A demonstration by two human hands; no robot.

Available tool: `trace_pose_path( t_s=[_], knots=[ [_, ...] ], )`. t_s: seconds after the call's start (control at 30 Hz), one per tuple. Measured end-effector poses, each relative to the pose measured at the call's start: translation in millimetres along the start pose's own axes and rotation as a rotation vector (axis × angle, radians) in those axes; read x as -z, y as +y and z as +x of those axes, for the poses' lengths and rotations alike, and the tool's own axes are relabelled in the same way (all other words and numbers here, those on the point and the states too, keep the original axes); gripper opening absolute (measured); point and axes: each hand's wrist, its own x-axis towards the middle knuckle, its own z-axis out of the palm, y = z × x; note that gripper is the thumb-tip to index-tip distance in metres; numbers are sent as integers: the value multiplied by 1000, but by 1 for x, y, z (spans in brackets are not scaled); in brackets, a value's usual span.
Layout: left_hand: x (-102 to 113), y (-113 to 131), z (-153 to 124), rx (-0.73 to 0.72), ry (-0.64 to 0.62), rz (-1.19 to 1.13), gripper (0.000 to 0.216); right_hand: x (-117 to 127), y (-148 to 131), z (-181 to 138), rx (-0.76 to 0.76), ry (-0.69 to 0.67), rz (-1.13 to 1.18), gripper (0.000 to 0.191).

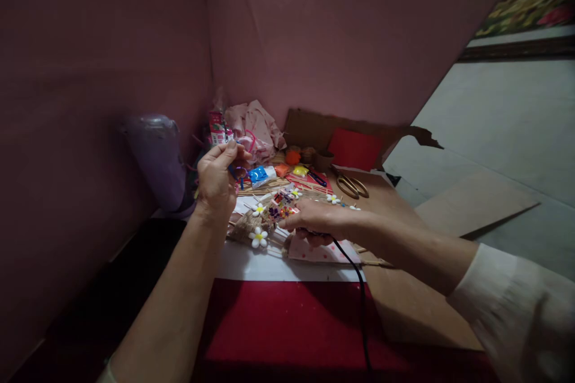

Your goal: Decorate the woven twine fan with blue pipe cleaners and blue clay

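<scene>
My left hand [220,176] is raised above the work area, its thumb and fingers pinched on a small item I cannot make out. My right hand [317,221] is closed round a tool with a black cord [359,287] that trails toward me; its tip points at a cluster of small coloured beads and flowers [281,206]. White flowers with yellow centres [259,237] lie on a bundle of thin sticks just left of that hand.
Cardboard sheets [404,287] cover the floor at right over a red cloth [291,323]. Gold scissors [353,185], a blue packet [259,175], pink fabric [254,125], orange ball and a purple rounded appliance [157,155] stand near the pink wall.
</scene>
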Motion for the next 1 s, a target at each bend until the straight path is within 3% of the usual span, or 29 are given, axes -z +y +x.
trace_pose_path(
  t_s=[0.67,1.0],
  knots=[
    [1,-1,0,14,-7,3,16,10,22,11,-41,-6,12,27],
    [2,-1,0,15,-10,-2,15,15,18,2,-23,32,120,24]
  ],
)
